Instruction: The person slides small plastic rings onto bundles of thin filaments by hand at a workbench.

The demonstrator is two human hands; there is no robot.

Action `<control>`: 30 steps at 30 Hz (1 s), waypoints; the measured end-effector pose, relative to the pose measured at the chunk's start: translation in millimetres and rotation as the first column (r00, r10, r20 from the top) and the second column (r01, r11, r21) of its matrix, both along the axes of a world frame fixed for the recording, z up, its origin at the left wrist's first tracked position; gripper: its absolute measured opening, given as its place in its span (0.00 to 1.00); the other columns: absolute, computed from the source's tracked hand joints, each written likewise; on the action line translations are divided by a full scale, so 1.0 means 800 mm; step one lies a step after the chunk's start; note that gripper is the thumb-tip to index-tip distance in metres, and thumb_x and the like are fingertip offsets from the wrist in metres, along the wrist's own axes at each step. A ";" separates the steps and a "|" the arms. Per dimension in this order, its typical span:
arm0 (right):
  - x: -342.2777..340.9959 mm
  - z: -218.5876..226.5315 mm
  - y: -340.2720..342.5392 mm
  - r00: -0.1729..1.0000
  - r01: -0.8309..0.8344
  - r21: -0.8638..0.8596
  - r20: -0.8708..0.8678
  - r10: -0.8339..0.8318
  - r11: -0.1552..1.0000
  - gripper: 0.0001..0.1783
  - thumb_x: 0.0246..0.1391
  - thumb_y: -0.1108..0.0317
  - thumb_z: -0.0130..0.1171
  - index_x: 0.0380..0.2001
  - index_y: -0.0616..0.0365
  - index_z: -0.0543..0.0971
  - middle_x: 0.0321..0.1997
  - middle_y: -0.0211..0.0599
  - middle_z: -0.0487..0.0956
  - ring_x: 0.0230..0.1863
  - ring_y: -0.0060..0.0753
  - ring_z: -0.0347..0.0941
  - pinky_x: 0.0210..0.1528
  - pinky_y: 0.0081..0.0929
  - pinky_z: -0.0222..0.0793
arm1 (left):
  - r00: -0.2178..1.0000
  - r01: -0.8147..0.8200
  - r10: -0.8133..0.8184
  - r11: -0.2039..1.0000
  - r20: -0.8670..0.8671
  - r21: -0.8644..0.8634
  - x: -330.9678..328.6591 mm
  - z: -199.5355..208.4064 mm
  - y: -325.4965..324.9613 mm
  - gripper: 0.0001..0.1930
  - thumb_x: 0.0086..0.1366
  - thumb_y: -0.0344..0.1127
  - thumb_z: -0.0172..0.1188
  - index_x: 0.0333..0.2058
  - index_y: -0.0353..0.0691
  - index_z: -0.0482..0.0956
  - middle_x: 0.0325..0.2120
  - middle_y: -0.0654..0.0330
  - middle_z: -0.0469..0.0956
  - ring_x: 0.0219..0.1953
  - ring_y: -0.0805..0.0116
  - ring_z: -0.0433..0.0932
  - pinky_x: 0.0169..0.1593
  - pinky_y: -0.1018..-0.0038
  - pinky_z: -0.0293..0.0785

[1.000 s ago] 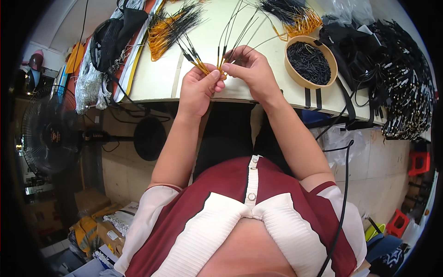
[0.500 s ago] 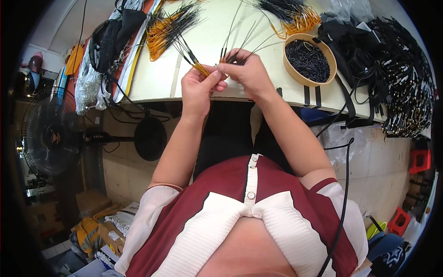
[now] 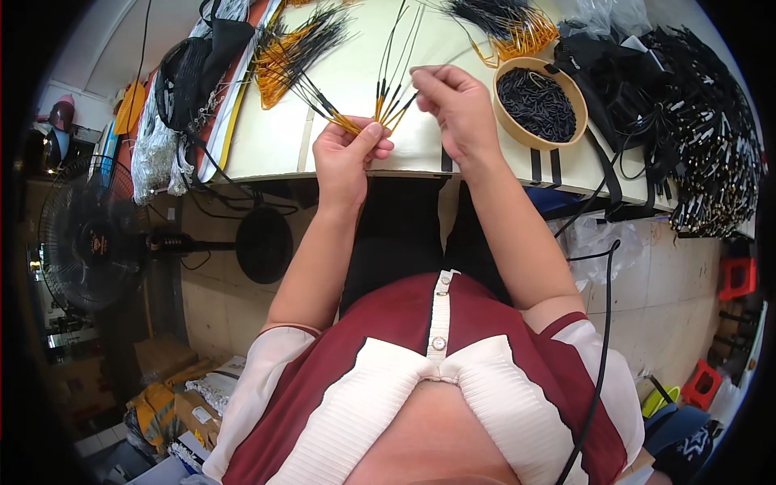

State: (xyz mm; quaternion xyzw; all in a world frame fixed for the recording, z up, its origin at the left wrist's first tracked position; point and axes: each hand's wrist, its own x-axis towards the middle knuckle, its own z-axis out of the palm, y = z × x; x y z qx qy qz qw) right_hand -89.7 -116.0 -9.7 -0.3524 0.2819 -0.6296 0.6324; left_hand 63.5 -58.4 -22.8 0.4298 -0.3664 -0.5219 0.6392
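Sitting at the cream desk (image 3: 364, 56), we have a black fan (image 3: 89, 234) to our left and a heap of black cables (image 3: 711, 137) at far right. An orange-and-black bundle (image 3: 283, 61) lies beyond our left hand (image 3: 347, 158), behind the tips of the fanned wires (image 3: 378, 109) that its fingers pinch over the desk's near edge. A tan bowl (image 3: 541, 145) crowds our right hand (image 3: 461, 109); whether those fingers grip a wire, we cannot tell. Small black pieces (image 3: 535, 103) fill the bowl.
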 end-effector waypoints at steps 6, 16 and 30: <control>0.017 0.002 0.017 0.931 -0.293 0.104 -0.196 0.309 0.950 0.12 0.46 0.73 0.66 0.36 0.64 0.79 0.28 0.28 0.76 0.24 0.14 0.64 0.27 0.13 0.58 | 0.998 0.064 -0.064 0.998 0.014 -0.014 0.003 -0.001 0.000 0.04 0.61 0.23 0.58 0.35 0.31 0.74 0.27 0.52 0.80 0.24 0.71 0.79 0.29 0.80 0.77; 0.022 -0.010 0.034 0.971 -0.148 -0.042 -0.195 0.138 0.988 0.06 0.48 0.73 0.64 0.30 0.61 0.79 0.25 0.27 0.76 0.23 0.14 0.66 0.27 0.13 0.61 | 0.991 0.093 -0.087 0.994 -0.100 0.065 -0.003 0.004 -0.015 0.05 0.67 0.30 0.53 0.36 0.36 0.75 0.26 0.64 0.76 0.25 0.79 0.73 0.27 0.84 0.67; -0.007 0.017 0.034 0.756 -0.207 -0.457 -0.636 -0.155 0.865 0.15 0.45 0.81 0.60 0.39 0.59 0.79 0.36 0.35 0.78 0.40 0.26 0.73 0.44 0.23 0.68 | 0.960 0.254 -0.236 0.961 -0.152 0.111 0.030 0.029 -0.035 0.08 0.66 0.31 0.51 0.34 0.32 0.76 0.21 0.67 0.71 0.22 0.81 0.66 0.26 0.83 0.62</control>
